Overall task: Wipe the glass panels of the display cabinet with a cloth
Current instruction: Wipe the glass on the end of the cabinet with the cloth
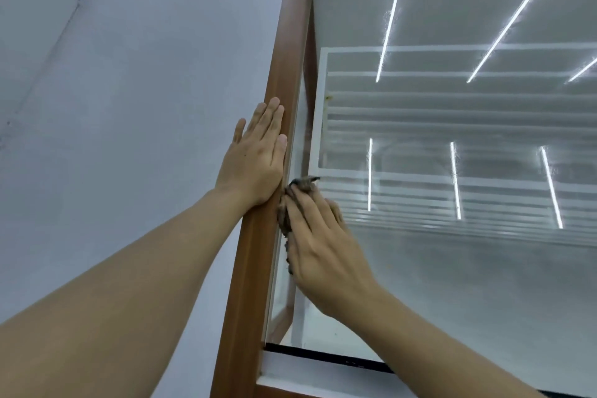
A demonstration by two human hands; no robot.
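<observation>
Fingers: on the right hand, straight and pressed together over the cloth; left hand laid flat on the frame.
Cloth: held against the glass, at its left edge beside the frame.
Risk: streaks may be left by uneven pressure; cloth may be caught on the frame edge.

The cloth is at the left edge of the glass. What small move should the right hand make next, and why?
Probably slide the cloth rightward along the glass. The right hand presses it flat beside the frame, so no glass is left that way, while the wide area to the right looks hazy. The left hand rests flat on the frame.
</observation>
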